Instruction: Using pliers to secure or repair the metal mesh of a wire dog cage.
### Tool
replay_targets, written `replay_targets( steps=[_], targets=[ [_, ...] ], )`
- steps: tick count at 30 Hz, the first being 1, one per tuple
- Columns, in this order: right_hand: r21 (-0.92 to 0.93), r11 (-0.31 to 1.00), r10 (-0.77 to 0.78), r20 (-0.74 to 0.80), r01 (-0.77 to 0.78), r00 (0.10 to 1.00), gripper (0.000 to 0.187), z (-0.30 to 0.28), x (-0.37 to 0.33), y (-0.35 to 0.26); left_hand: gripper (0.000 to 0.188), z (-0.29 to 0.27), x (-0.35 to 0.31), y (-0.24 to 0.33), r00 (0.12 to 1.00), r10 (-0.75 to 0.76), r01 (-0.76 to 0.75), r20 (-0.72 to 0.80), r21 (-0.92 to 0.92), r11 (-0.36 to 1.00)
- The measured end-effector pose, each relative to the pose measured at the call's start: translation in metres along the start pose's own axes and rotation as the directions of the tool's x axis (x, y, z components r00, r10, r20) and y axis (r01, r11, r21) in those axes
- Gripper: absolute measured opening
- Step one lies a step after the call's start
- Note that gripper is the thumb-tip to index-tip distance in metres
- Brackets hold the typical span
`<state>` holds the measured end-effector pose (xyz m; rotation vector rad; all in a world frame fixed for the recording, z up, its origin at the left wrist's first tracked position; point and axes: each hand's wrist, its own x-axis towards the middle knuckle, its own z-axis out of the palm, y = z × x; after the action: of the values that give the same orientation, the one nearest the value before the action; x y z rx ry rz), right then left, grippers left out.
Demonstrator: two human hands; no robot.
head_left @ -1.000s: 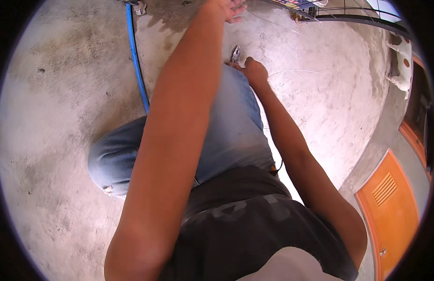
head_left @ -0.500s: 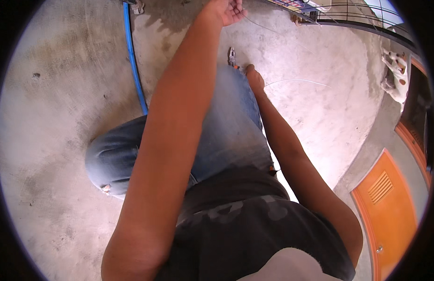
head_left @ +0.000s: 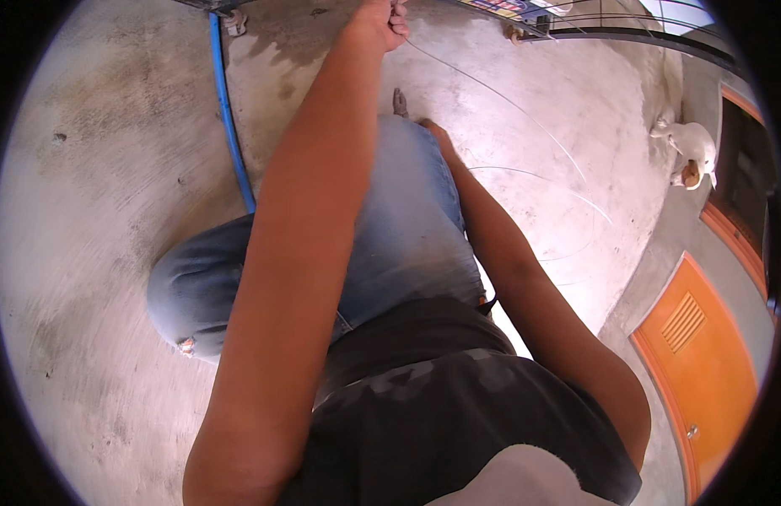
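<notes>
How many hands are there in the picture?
2. The left hand is at the top, holding a thin wire; the right hand is just past the blue jeans, which partly hide it.

Left arm [head_left: 302,228] stretched forward, fingers [head_left: 398,24] curled; right arm [head_left: 521,257] extended, hand [head_left: 436,132] partly hidden.

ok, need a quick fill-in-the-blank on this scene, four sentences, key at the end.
1. The left hand holds a thin, pale ____.
2. Of the person's two hands, the one nearer the pliers is the ____.
3. The tube on the concrete floor is coloured ____.
4. The door with slats at the picture's right is coloured ____.

Missing words: wire; right hand; blue; orange.
</notes>
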<state>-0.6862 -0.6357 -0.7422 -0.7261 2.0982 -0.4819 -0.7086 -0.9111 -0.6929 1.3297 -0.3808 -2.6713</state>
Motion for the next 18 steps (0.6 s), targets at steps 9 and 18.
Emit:
replay_targets(
  steps=[9, 18],
  targets=[
    [0.414, 0.902, -0.113, -0.048, 0.123, 0.992, 0.018, -0.092, -0.054, -0.063, 0.014, 0.010, -0.013, -0.007, 0.995, 0.015, -0.027, -0.095, -0.133, 0.991],
    [0.887, 0.457, -0.205, 0.169, -0.059, 0.964, 0.028, -0.182, -0.138, -0.110, 0.008, 0.000, -0.016, -0.020, 0.984, 0.165, -0.143, 0.074, -0.241, 0.960]
  ],
)
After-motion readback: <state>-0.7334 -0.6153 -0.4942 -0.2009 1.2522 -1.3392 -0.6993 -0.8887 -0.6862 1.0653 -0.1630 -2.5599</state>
